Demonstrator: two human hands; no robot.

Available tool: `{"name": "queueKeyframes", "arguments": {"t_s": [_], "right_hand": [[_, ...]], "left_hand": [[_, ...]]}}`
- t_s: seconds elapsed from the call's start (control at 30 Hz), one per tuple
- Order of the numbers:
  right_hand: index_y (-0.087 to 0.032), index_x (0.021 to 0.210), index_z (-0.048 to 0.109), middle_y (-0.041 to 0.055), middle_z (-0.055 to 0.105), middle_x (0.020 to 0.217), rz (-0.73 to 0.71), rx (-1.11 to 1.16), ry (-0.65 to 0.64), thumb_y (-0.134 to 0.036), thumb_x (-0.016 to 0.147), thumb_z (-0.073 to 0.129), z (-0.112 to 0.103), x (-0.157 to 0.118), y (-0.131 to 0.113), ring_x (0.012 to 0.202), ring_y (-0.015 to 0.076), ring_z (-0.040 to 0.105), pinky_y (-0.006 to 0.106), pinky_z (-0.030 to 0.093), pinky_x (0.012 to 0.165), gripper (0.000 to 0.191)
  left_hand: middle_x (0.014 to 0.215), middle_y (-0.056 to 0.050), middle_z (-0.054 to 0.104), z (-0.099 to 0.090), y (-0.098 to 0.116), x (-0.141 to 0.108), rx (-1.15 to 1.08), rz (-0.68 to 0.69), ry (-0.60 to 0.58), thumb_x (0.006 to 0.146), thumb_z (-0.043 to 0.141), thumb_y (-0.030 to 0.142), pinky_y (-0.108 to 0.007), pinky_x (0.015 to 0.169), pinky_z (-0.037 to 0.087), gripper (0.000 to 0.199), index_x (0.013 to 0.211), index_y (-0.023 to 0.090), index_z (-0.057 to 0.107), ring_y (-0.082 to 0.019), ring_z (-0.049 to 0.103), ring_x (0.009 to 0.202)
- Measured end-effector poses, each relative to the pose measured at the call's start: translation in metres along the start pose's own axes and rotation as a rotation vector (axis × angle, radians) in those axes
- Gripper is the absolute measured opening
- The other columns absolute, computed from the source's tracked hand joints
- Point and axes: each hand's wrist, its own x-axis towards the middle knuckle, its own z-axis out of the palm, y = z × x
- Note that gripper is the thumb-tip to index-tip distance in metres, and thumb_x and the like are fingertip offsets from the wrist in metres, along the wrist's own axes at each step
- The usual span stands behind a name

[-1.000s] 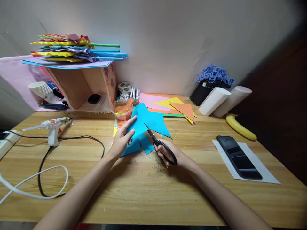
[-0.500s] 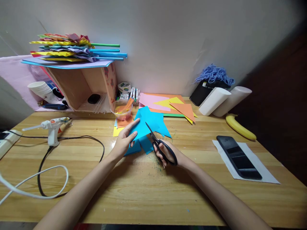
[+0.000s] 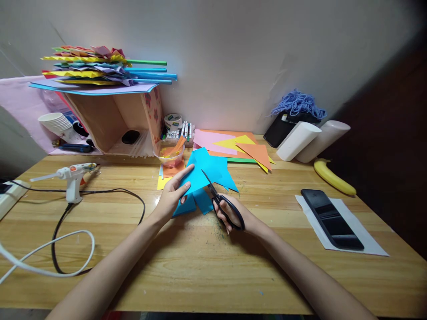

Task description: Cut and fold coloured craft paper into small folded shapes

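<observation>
Apparently mid-cut: left hand pinches blue paper, right hand grips scissors at its edge, right of bowl (blade contact unclear). Clean cutting calls for steady paper.

Both bare forearms reach inward from the lower corners. The left hand angles forward, its thumb set apart below the stretched index finger, the other fingertips partly hidden beneath the thumb. The right hand is turned inward, its fingers curled, the lower fingertips bent under the knuckles, the wrist behind them.
</observation>
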Motion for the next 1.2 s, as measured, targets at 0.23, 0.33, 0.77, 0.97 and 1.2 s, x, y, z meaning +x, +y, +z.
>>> {"name": "queueKeyframes", "arguments": {"t_s": [0.23, 0.33, 0.77, 0.97, 1.2], "right_hand": [[-0.018, 0.078, 0.040, -0.0087, 0.038, 0.051, -0.055, 0.070, -0.032, -0.080, 0.064, 0.031, 0.005, -0.002, -0.003, 0.031, 0.0041, 0.039, 0.018, 0.041, 0.032, 0.064], [-0.018, 0.079, 0.040, -0.0089, 0.039, 0.051, -0.063, 0.060, -0.022, -0.079, 0.066, 0.030, 0.005, -0.001, 0.002, 0.030, 0.0042, 0.039, 0.018, 0.040, 0.031, 0.063], [-0.019, 0.077, 0.038, -0.0089, 0.038, 0.051, -0.054, -0.037, 0.060, -0.073, 0.069, 0.039, 0.007, -0.002, 0.000, 0.031, 0.0044, 0.040, 0.016, 0.036, 0.029, 0.055], [-0.020, 0.076, 0.038, -0.0095, 0.036, 0.049, -0.069, -0.042, 0.058, -0.073, 0.069, 0.040, 0.005, -0.002, 0.001, 0.030, 0.0042, 0.038, 0.015, 0.035, 0.028, 0.054], [-0.019, 0.076, 0.040, -0.0087, 0.039, 0.049, -0.019, 0.067, 0.055, -0.083, 0.058, 0.035, 0.014, -0.002, -0.007, 0.030, 0.0045, 0.039, 0.018, 0.037, 0.030, 0.066]], "left_hand": [[0.101, -0.007, 0.061, 0.003, -0.001, -0.004, 0.018, -0.012, -0.050, 0.077, 0.059, 0.032, -0.017, 0.037, 0.027, 0.056, 0.129, 0.023, 0.042, -0.002, 0.031, 0.043], [0.099, -0.007, 0.061, 0.004, -0.002, -0.004, 0.014, -0.018, -0.063, 0.077, 0.059, 0.032, -0.017, 0.038, 0.026, 0.056, 0.130, 0.022, 0.042, -0.002, 0.031, 0.043], [0.097, -0.007, 0.060, 0.006, 0.001, -0.006, 0.022, -0.018, -0.046, 0.077, 0.058, 0.032, -0.017, 0.037, 0.025, 0.054, 0.129, 0.023, 0.043, -0.001, 0.032, 0.042], [0.090, -0.005, 0.061, 0.005, 0.002, -0.005, 0.015, -0.013, -0.050, 0.077, 0.058, 0.033, -0.017, 0.036, 0.026, 0.055, 0.129, 0.023, 0.043, -0.002, 0.032, 0.042], [0.085, -0.003, 0.060, 0.005, 0.003, -0.006, -0.009, -0.051, -0.077, 0.078, 0.058, 0.030, -0.016, 0.037, 0.025, 0.054, 0.129, 0.024, 0.043, -0.001, 0.029, 0.042]]}}
